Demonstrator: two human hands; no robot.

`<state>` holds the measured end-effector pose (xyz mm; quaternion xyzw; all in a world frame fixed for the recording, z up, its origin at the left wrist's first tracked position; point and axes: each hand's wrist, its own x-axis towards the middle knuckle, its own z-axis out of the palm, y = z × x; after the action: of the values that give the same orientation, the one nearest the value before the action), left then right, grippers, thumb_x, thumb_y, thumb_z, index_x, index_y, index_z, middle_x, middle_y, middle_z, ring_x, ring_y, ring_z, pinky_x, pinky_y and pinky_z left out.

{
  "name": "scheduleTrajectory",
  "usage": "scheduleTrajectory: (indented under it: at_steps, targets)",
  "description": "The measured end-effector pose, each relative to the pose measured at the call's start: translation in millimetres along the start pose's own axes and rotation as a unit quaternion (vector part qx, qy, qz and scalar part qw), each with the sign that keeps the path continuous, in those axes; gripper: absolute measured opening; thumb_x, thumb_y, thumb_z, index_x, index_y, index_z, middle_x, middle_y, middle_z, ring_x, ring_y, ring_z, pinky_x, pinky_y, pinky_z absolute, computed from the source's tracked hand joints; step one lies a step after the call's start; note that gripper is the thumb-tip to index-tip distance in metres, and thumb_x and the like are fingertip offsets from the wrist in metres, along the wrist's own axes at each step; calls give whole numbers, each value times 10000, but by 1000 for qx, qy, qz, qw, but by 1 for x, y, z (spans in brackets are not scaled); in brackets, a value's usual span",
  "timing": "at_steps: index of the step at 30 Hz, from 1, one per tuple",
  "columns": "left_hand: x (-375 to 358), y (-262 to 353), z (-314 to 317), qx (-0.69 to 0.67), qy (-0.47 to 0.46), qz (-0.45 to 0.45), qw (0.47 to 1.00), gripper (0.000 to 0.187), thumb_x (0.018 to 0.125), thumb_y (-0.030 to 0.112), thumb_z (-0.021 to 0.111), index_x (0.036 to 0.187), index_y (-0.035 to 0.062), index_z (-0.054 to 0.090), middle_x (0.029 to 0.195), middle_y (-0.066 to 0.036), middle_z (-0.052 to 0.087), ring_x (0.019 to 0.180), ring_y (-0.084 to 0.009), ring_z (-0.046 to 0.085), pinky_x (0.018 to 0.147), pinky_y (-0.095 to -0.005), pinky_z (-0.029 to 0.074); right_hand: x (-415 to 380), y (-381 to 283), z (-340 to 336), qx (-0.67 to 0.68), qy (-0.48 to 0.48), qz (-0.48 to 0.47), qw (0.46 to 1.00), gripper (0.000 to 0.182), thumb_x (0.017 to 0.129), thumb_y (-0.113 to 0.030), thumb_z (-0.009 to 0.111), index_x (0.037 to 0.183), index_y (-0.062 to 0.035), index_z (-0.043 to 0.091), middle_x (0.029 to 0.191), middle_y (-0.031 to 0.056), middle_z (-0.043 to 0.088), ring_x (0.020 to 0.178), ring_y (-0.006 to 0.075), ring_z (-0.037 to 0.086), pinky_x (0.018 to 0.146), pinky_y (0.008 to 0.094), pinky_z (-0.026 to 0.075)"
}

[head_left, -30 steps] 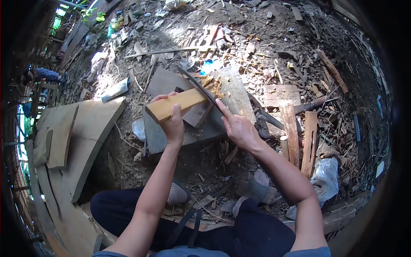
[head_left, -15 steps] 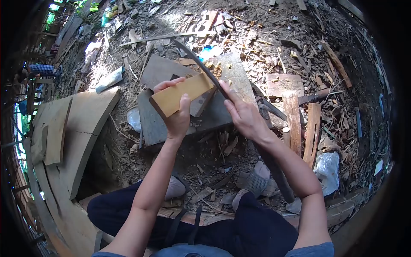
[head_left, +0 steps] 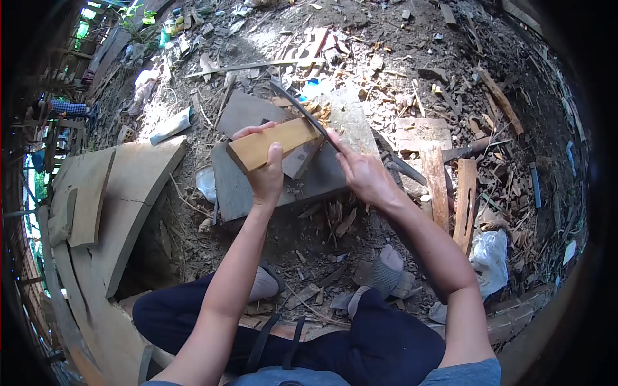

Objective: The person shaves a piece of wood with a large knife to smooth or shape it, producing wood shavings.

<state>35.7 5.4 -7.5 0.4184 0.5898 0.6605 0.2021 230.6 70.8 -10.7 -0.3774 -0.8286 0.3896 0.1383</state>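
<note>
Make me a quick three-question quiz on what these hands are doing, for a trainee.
1. True or false: the left hand is empty.
2. Multiple choice: what does the right hand hold?
(a) a hammer
(b) a long dark blade
(c) a paintbrush
3. Fill in, as the wearer sees it: the blade is at the ____ end of the wooden block.

Key:
1. False; it grips the wooden block.
2. b
3. right
</note>
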Motion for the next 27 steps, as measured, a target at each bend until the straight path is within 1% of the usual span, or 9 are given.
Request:
scheduleTrajectory:
  at_steps: [3,4,7,10,12,15,19,21,27]
  targets:
    - [-3,-2,-1,5,-18,15,1000,386,803,-51,528,1154,36,392,1146,-187,574,1115,-254,570,1018,-395,429,5,-13,-20,65,18,5,998,493,1036,-298,359,1519,-291,261,718,273,629,686,383,671,683,493,524]
    - [-4,0,-1,11,-16,10,1000,386,803,-51,528,1154,36,392,1146,-187,574,1115,-254,570,1018,-395,429,3,-33,-41,87,36,-20,995,512,1008,-210,400,1505,-219,278,629,271,598,621,460,626,610,557,479]
    - [-5,3,2,26,-24,34,999,390,801,-58,530,1153,32,390,1153,-187,576,1108,-255,571,1020,-382,419,0,-51,-50,79,149,-110,980,542,998,-185,425,1514,-237,265,678,283,613,645,451,637,602,540,492]
    - [-5,7,5,50,-43,57,996,387,814,-56,518,1162,53,390,1162,-184,576,1129,-255,569,982,-403,483,-1,-31,-21,-5,51,-29,998,563,995,-207,431,1524,-250,241,718,297,623,667,452,643,621,527,513]
    - [-1,16,14,-101,132,-165,972,359,868,-13,493,1196,83,380,1245,-206,517,1157,-299,557,858,-486,593,3,-7,5,-16,13,-3,1000,569,994,-221,429,1527,-252,230,723,295,627,669,452,644,631,531,517]
    - [1,-6,-21,-119,41,-156,980,362,889,34,503,1220,117,382,1255,-182,504,1185,-312,533,895,-545,566,2,4,16,-17,-26,17,999,577,993,-243,422,1531,-258,215,735,292,633,676,453,646,648,540,521]
    - [-1,2,-26,-112,39,-187,975,369,893,55,526,1226,129,386,1280,-178,489,1225,-302,500,902,-557,547,-2,5,17,-21,-32,14,999,575,994,-255,409,1532,-264,204,770,285,646,695,462,646,674,553,520]
    - [3,5,-17,-55,38,-148,987,367,882,70,565,1202,127,396,1275,-157,507,1192,-269,522,941,-440,540,1,9,22,5,-30,14,999,575,995,-261,408,1531,-278,199,781,286,648,708,462,647,689,551,521]
    - [37,38,-2,-133,41,-70,988,191,870,78,499,1046,78,423,998,-146,570,1088,-281,554,1030,-514,426,1,17,19,6,-26,17,1000,562,1001,-262,398,1529,-270,206,774,309,636,735,465,649,729,553,522]
